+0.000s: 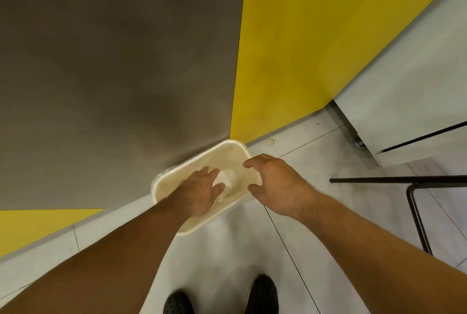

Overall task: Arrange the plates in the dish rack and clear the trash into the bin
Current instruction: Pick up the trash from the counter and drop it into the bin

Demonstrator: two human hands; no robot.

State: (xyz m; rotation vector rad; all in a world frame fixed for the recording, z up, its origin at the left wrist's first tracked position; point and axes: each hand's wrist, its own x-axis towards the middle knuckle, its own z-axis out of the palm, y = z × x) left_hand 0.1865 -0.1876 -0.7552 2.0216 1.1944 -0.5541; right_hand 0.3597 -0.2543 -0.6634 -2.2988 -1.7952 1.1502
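Bin (228, 142) on floor (227, 250) against wall (113, 61), trash (228, 177) inside, left hand (199, 193) over it, right hand (276, 184) above right rim

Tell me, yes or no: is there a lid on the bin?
No, the bin stands open, with crumpled white paper visible inside.

Soft indoor light, slight motion blur, wide-angle edge distortion.

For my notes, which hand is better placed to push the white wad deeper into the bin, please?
Probably left: the left hand is over the bin, fingers by the white wad; the right hand is at its rim.
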